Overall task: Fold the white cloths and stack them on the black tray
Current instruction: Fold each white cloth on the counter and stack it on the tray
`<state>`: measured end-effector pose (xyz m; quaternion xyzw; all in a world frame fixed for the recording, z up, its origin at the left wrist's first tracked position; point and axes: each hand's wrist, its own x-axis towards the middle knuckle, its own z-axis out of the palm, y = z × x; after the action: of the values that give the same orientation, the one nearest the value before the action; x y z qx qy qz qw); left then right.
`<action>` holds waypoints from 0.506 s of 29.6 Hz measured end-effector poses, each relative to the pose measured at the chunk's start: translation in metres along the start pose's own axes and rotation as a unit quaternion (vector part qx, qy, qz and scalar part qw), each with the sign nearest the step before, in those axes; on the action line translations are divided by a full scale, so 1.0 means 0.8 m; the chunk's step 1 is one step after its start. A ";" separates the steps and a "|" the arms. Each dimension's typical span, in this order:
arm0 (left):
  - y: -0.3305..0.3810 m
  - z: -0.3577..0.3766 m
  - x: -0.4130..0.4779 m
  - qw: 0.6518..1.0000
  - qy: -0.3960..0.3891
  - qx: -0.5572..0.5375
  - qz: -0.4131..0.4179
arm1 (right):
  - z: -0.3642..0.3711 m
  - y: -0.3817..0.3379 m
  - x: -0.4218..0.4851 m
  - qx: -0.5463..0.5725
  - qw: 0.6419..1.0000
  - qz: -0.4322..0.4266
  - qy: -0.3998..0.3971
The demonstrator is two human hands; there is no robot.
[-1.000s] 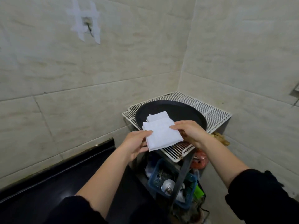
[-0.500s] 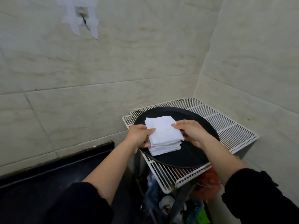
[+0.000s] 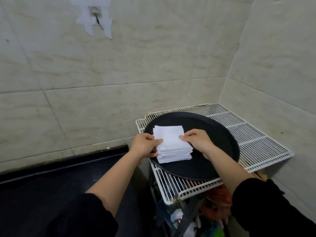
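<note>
We see the stack of folded white cloths (image 3: 171, 145) resting on the black tray (image 3: 213, 134), toward its nine o'clock side (the tray sits on a white wire rack (image 3: 256, 139)). Our left hand (image 3: 145, 146) and right hand (image 3: 198, 142) pinch the stack's opposite edges, fingers closed on it.

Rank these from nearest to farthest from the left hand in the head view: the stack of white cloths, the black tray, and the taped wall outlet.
1. Stack of white cloths: gripped at its left edge by the left hand.
2. Black tray: directly beneath the stack, spreading to the right.
3. Taped wall outlet: high on the wall, up and left.
</note>
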<state>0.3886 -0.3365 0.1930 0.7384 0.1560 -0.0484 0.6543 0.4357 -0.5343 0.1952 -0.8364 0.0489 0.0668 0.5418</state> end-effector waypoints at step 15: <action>-0.021 -0.107 -0.059 0.958 0.218 0.122 0.137 | 0.099 -0.084 -0.051 -0.269 0.894 -0.359 -0.023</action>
<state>0.3279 -0.2589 0.2016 0.8198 0.1853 0.1853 0.5092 0.4009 -0.4341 0.2299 -0.9090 -0.2869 -0.1026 0.2845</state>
